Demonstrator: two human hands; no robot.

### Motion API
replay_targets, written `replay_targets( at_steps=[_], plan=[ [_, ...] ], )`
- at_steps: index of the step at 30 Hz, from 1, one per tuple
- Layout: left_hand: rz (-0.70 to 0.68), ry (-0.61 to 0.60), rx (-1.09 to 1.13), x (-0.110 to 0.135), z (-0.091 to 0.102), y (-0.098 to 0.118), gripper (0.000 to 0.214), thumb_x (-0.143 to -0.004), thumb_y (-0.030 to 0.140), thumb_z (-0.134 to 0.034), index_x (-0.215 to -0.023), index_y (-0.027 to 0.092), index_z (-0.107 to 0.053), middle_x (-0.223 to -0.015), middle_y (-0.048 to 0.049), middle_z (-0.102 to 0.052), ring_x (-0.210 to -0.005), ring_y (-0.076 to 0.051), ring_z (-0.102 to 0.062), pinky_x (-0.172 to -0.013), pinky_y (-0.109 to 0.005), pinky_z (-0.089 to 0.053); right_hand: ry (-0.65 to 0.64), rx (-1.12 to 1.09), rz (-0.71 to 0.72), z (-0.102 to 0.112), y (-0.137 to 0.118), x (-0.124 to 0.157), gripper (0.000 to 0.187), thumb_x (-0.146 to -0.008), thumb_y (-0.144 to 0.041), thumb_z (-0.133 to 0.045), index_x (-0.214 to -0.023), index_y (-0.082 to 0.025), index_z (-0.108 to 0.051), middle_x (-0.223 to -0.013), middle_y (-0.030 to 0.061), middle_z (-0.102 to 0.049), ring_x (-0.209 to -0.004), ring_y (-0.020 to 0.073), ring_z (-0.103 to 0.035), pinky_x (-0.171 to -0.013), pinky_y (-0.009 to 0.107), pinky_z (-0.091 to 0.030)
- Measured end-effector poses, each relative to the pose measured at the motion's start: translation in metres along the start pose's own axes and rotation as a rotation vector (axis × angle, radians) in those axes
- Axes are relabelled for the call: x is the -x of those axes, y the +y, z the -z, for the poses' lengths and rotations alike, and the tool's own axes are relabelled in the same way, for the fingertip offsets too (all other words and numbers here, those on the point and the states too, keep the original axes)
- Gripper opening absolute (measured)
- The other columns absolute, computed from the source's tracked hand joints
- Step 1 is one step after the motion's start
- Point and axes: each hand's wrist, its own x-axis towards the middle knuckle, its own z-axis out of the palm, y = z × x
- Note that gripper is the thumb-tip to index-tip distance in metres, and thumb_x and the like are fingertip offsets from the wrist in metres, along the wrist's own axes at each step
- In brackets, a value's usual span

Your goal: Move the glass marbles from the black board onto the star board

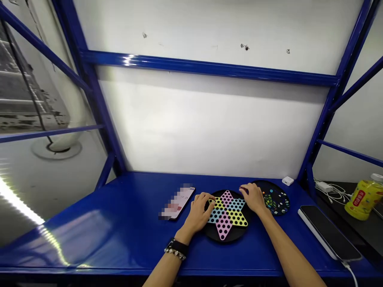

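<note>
Partly beneath the left hand lies the star-shaped board.

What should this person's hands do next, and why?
Perhaps the right hand should fetch a piece from the tray, unless it holds one, which I can't tell: many pieces lie there, while the board looks mostly bare.

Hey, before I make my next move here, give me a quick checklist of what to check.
1. Star board lying on its black round base: ok.
2. Left hand at the board's left side: ok.
3. Right hand between board and dark tray: ok.
4. What the right fingertips hold, if anything: cannot tell, too small.
5. Small coloured pieces in the tray: ok.
6. Phone apart from the board: ok.
</note>
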Motion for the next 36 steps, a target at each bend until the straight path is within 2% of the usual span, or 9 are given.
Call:
replay_targets(
  at_steps=[3,5,10,15,21,25,29,32,36],
  plan=[
    [-0.010,0.013,-0.008,0.000,-0.001,-0.002,0.029,-0.097,0.042,-0.039,-0.104,0.026,-0.062,-0.112,-0.0045,-0.064,-0.107,-0.026,-0.053,-0.094,-0.045,-0.042,-0.031,-0.039,0.034,-0.011,-0.011,0.000,0.028,-0.095,-0.036,-0.051,-0.103,-0.022,-0.074,-0.098,0.0064,-0.071,-0.100,0.0235,-0.058,-0.086,0.032,-0.039],
    [-0.015,0.018,-0.013,0.000,-0.002,-0.004,0.029,-0.098,0.042,-0.039,-0.103,0.026,-0.063,-0.111,-0.0044,-0.064,-0.106,-0.026,-0.054,-0.093,-0.044,-0.043,-0.025,-0.074,0.028,-0.013,-0.009,0.002,0.027,-0.094,-0.035,-0.052,-0.101,-0.020,-0.074,-0.095,0.0069,-0.070,-0.098,0.0233,-0.059,-0.086,0.031,-0.040],
    [-0.016,0.027,-0.024,-0.001,-0.002,-0.005,0.031,-0.097,0.043,-0.039,-0.102,0.025,-0.064,-0.111,-0.0049,-0.064,-0.105,-0.025,-0.054,-0.092,-0.044,-0.044,0.084,-0.189,-0.029,-0.004,0.014,0.003,0.038,-0.098,-0.035,-0.038,-0.086,-0.020,-0.071,-0.088,0.0067,-0.068,-0.086,0.0206,-0.060,-0.078,0.029,-0.042],
    [-0.017,0.037,-0.041,0.000,-0.002,-0.004,0.030,-0.097,0.043,-0.039,-0.101,0.027,-0.064,-0.108,-0.0037,-0.065,-0.104,-0.025,-0.055,-0.091,-0.043,-0.045,0.080,-0.217,-0.040,0.004,0.028,0.004,0.041,-0.097,-0.037,-0.037,-0.076,-0.021,-0.068,-0.083,0.0059,-0.067,-0.079,0.0202,-0.060,-0.072,0.029,-0.042],
    [-0.021,0.031,-0.051,0.000,-0.002,-0.004,0.030,-0.097,0.043,-0.039,-0.100,0.026,-0.064,-0.108,-0.0037,-0.065,-0.103,-0.024,-0.056,-0.090,-0.042,-0.045,0.068,-0.253,0.002,0.010,0.038,0.001,0.032,-0.092,-0.033,-0.044,-0.090,-0.020,-0.073,-0.092,0.0072,-0.070,-0.086,0.0207,-0.063,-0.080,0.030,-0.046],
    [-0.014,0.031,-0.046,0.000,-0.002,-0.003,0.030,-0.097,0.043,-0.039,-0.100,0.027,-0.064,-0.109,-0.0036,-0.065,-0.104,-0.025,-0.055,-0.089,-0.042,-0.045,0.141,-0.288,-0.105,0.027,0.061,0.003,0.030,-0.087,-0.029,-0.047,-0.096,-0.019,-0.074,-0.099,0.0076,-0.073,-0.086,0.0206,-0.065,-0.080,0.031,-0.048],
    [-0.020,0.029,-0.044,0.000,-0.001,-0.003,0.030,-0.097,0.043,-0.039,-0.101,0.027,-0.065,-0.108,-0.0036,-0.066,-0.102,-0.024,-0.056,-0.088,-0.041,-0.045,-0.059,-0.262,-0.114,0.040,0.074,0.009,0.024,-0.080,-0.033,-0.058,-0.085,-0.017,-0.075,-0.082,0.0068,-0.073,-0.074,0.0204,-0.064,-0.071,0.030,-0.048],
    [-0.018,0.028,-0.044,0.000,-0.002,-0.004,0.031,-0.097,0.043,-0.039,-0.102,0.026,-0.065,-0.108,-0.0043,-0.066,-0.101,-0.024,-0.057,-0.088,-0.040,-0.046,-0.159,-0.235,-0.071,0.036,0.070,0.013,0.023,-0.077,-0.035,-0.065,-0.088,-0.019,-0.076,-0.091,0.0072,-0.072,-0.084,0.0216,-0.065,-0.076,0.030,-0.048],
    [-0.012,0.012,-0.041,0.000,-0.003,-0.006,0.033,-0.097,0.044,-0.038,-0.103,0.026,-0.065,-0.108,-0.0046,-0.065,-0.102,-0.024,-0.056,-0.090,-0.042,-0.045,-0.209,-0.161,-0.055,0.022,0.059,0.015,0.018,-0.079,-0.034,-0.065,-0.087,-0.022,-0.075,-0.099,0.0073,-0.070,-0.100,0.0238,-0.062,-0.086,0.033,-0.046]
  ],
)
